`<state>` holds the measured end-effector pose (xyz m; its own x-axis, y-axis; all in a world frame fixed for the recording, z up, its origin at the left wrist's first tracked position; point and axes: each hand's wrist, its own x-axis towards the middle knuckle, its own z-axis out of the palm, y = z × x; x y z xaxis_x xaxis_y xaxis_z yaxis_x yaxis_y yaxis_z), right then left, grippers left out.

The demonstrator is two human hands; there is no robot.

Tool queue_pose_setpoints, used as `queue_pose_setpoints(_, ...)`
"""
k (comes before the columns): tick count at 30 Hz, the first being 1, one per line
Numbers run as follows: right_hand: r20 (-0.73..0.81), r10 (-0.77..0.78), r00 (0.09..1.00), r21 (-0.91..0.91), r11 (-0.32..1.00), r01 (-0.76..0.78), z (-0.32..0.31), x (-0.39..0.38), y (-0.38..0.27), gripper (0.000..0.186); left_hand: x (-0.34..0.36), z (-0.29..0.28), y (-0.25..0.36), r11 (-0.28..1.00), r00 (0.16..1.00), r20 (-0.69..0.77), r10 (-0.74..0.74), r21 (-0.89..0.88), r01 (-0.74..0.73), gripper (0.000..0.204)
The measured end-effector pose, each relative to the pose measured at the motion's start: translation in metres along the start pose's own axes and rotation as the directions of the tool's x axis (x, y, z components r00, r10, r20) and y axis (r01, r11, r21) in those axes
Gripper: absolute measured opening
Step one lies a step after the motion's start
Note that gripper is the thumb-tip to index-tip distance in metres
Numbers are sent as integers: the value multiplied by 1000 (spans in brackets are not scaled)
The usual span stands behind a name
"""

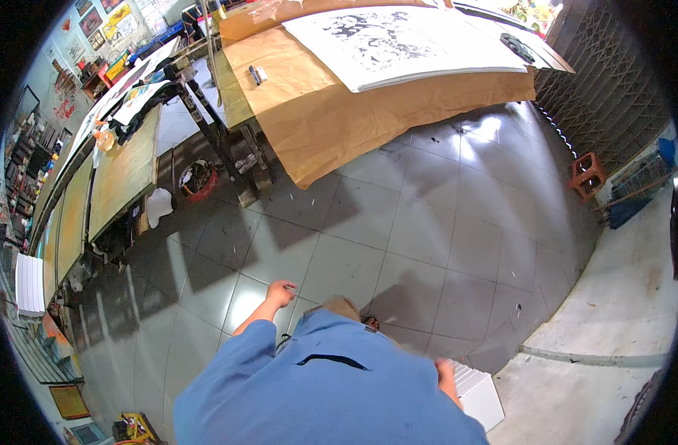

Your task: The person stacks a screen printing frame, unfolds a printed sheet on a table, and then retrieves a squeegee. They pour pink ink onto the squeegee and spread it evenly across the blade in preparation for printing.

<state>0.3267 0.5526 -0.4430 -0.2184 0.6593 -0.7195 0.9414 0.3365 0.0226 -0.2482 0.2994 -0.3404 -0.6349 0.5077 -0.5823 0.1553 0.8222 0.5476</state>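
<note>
My left hand (282, 292) hangs in front of my blue shirt over the tiled floor, fingers loosely bent and apart, holding nothing. My right hand (446, 378) is at my right side, partly hidden by the shirt, right beside a white stack of flat boards or sheets (481, 400). Whether its fingers grip the stack is unclear. Ahead, a table covered in brown paper (309, 133) bears white sheets (457, 55) with a black printed pattern, a marker (255, 76) and a dark object (517, 48).
Long racks of panels (120, 170) run along the left, with a red bucket (199, 194) underneath. An orange plastic stool (585, 174) and a broom (622, 211) stand by a folding metal gate (598, 89). A pale ledge or wall (606, 289) borders the right.
</note>
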Motion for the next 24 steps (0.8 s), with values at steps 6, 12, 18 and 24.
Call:
queue_pose_setpoints(6,-385,119,915,782,568,256,-296,94,-168,32,36,-40,107,989,952,-305,20,143,25,18)
queue_pose_setpoints(12,-402,-229,887,807,369,461,-445,132,-311,34,138,-76,211,840,783,-606,139,-347,-418,38)
queue_pose_setpoints(18,-427,-212,879,777,412,476,-546,159,-389,30,187,-177,400,580,397,-656,642,77,-811,20)
queue_pose_setpoints(24,-597,-268,756,698,290,654,-615,175,-409,22,231,-236,491,522,295,-493,818,424,-740,15)
